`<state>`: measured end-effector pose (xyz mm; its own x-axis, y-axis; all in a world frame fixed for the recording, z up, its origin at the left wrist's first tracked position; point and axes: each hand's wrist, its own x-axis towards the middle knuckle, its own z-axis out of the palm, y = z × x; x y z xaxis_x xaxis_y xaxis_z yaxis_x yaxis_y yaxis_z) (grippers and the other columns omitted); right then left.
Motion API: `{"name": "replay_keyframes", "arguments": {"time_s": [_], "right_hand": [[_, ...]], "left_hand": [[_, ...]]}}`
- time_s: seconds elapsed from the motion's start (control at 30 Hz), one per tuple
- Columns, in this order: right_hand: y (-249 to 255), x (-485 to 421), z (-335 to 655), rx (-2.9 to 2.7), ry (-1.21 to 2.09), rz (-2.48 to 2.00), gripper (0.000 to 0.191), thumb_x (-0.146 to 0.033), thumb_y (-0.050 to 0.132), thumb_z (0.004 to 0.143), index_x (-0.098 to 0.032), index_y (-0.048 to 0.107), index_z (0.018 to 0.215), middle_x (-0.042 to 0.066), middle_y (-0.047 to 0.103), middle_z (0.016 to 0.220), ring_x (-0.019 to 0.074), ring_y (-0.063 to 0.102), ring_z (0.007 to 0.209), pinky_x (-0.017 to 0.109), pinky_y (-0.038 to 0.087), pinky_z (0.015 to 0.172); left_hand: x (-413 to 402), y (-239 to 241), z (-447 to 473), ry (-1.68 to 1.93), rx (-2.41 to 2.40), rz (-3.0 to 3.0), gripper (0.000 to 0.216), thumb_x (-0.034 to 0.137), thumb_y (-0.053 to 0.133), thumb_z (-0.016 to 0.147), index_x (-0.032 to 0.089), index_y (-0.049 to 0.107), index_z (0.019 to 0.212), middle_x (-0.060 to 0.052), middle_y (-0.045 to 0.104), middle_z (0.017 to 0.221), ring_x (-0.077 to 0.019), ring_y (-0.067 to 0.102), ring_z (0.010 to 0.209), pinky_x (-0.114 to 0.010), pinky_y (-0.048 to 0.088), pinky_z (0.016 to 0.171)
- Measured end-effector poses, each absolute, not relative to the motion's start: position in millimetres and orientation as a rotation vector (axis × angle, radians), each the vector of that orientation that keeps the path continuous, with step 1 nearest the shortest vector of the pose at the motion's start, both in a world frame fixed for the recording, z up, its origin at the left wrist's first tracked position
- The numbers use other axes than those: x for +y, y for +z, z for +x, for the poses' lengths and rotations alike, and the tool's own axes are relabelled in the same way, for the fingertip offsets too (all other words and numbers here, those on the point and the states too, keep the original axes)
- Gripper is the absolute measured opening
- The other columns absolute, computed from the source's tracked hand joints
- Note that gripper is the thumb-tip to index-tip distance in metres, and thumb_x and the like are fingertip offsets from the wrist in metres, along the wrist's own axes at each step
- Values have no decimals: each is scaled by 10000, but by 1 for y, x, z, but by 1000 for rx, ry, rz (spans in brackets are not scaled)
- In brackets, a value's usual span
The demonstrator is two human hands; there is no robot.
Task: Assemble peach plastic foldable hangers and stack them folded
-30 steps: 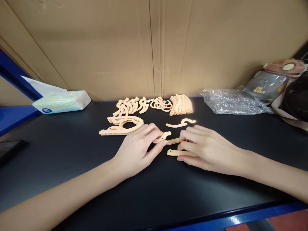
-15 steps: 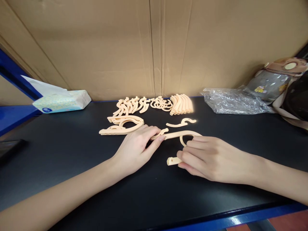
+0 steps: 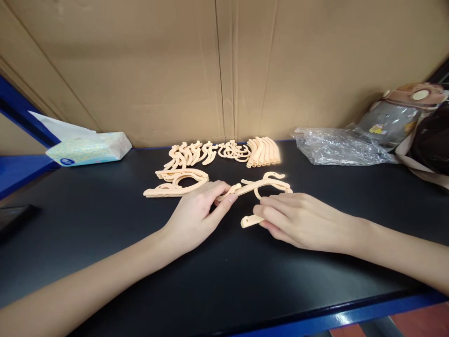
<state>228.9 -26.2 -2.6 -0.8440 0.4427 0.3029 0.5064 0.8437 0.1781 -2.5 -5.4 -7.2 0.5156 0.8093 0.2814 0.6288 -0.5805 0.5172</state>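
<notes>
My left hand (image 3: 203, 213) pinches a small curved hook piece (image 3: 233, 190) between thumb and fingers, at the left end of a long arm. That arm belongs to a partly assembled cream plastic folding hanger (image 3: 250, 186), whose right side is gripped by my right hand (image 3: 298, 220). A curved inner part of the hanger loops down to my right fingers, and its other arm end (image 3: 248, 222), with a hole, pokes out below them. Just behind lies a loose hook piece (image 3: 275, 175), partly covered by the hanger. Beside my left hand rests a stack of folded hangers (image 3: 164, 192).
At the back stand rows of hook pieces (image 3: 189, 153), curved rings (image 3: 233, 150) and long arms (image 3: 264, 150). A tissue pack (image 3: 91, 149) is at left, near a dark flat object (image 3: 14, 219). Crumpled clear plastic (image 3: 343, 146) and a bottle (image 3: 389, 119) stand right, before a cardboard wall (image 3: 140, 70).
My right hand has risen slightly, tilting the hanger's right side up and back, so it now overlaps the loose hook piece. My left hand keeps its pinch, shifted slightly left.
</notes>
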Motion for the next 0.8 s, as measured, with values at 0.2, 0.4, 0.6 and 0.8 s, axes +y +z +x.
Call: {"name": "replay_keyframes", "arguments": {"time_s": [0.2, 0.4, 0.6, 0.8], "right_hand": [[-4, -24, 231, -2778, -356, -735, 192, -211, 363, 998, -162, 548, 980, -4, 576, 726, 133, 541, 616, 273, 395, 594], [-1, -25, 231, -2829, -425, -718, 230, -168, 342, 998, -172, 553, 1092, -13, 591, 707, 116, 534, 567, 259, 343, 515], [-4, -23, 232, -2792, -400, -684, 281, -281, 351, 1016, -156, 599, 1060, -1, 625, 728, 116, 559, 588, 264, 380, 546], [-4, -22, 232, -2799, -448, -681, 306, -276, 345, 1019, -161, 628, 1041, 3, 635, 739, 111, 558, 590, 274, 374, 548]], "left_hand": [[-5, -6, -3, 718, 1202, 2402, 319, 389, 376, 992, 187, 577, 849, 7, 581, 777, -151, 549, 724, -280, 405, 656], [-4, -7, -3, 710, 1193, 2385, 320, 390, 373, 993, 188, 580, 855, 9, 579, 774, -148, 543, 716, -278, 397, 647], [-4, -7, -3, 710, 1194, 2390, 314, 381, 375, 992, 185, 576, 852, 15, 557, 743, -139, 523, 677, -266, 383, 625], [-5, -5, -3, 724, 1190, 2402, 298, 364, 384, 991, 181, 585, 866, 19, 546, 729, -127, 497, 638, -256, 374, 601]]}}
